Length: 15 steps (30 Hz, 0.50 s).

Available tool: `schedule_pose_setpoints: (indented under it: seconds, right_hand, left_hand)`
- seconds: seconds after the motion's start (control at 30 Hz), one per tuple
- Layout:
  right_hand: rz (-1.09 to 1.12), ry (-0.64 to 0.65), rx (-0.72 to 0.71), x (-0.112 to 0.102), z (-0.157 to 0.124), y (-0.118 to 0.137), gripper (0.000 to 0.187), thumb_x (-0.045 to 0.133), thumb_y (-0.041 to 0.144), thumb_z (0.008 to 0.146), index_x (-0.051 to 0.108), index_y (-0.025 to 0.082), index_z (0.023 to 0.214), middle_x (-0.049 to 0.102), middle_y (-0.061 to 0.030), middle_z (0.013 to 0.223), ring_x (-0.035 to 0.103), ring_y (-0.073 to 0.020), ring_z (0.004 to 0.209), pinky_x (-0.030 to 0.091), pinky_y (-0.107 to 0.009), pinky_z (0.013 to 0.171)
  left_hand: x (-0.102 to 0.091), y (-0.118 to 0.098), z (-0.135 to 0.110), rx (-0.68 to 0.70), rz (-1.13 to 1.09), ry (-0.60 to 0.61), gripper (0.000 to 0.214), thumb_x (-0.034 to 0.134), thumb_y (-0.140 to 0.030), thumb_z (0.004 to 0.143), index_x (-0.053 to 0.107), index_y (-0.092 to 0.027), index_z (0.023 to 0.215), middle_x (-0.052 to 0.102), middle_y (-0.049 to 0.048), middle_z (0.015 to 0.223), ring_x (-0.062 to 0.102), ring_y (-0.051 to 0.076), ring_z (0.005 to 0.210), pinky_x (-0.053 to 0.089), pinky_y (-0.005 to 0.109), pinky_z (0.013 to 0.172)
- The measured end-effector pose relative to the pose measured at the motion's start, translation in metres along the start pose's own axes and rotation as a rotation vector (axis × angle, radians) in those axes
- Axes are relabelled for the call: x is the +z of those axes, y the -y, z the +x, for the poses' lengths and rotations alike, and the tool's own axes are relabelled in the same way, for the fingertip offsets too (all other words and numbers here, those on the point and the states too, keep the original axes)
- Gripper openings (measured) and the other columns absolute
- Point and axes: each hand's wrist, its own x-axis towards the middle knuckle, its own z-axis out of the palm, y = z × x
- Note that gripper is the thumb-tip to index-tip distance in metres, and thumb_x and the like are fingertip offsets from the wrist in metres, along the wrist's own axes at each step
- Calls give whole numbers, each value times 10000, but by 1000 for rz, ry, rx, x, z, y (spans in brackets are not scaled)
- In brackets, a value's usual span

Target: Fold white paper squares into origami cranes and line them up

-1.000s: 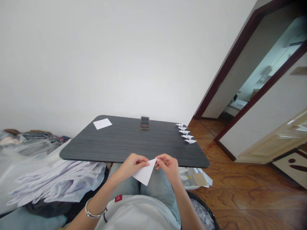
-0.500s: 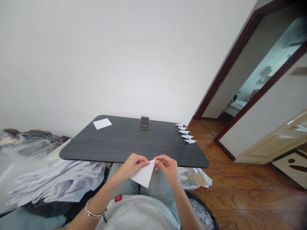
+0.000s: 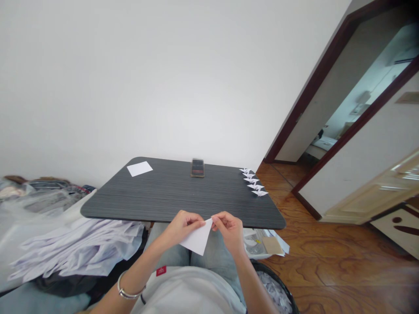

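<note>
A white sheet of paper (image 3: 199, 240), folded into a triangle, is held over my lap just in front of the table's near edge. My left hand (image 3: 186, 226) grips its upper left side between thumb and fingers. At the top right corner, my right hand (image 3: 228, 226) pinches the tip with thumb and forefinger. Several folded paper cranes (image 3: 253, 182) stand in a row along the right side of the dark table (image 3: 170, 192). A flat white piece of paper (image 3: 139, 168) lies at the table's far left.
A phone-like device (image 3: 197, 168) stands upright at the back of the table, near the wall. Heaped white cloth or paper (image 3: 85, 248) lies at the left. Below right are a tray of items (image 3: 262, 244) and a dark bin (image 3: 275, 290) filled with paper scraps.
Both hands keep their grip on the folded paper. The paper has shifted very slightly to the right, and my right thumb and forefinger have closed more tightly at its corner.
</note>
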Motion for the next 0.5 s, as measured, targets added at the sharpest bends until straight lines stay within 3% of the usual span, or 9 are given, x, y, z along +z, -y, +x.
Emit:
schedule_pose_setpoints:
  seconds: [0.3,0.5]
  right_hand:
    - [181,-93,101,4,4,-5,210,576,333,758,587,152,652,600,0,564,555,-102,498,451,-195,451]
    - [117,69,105,3,2,-4,129,625,292,720,624,163,731,568,17,582,503,-87,514,420,-185,468]
  left_hand:
    - [2,1,1,-55,-102,-13,348,491,-392,768,609,-92,636,445,-25,517,353,72,483,237,179,443]
    - [4,3,0,-92,-210,15,353,506,-416,757,597,-88,661,435,-26,516,359,70,472,247,179,436]
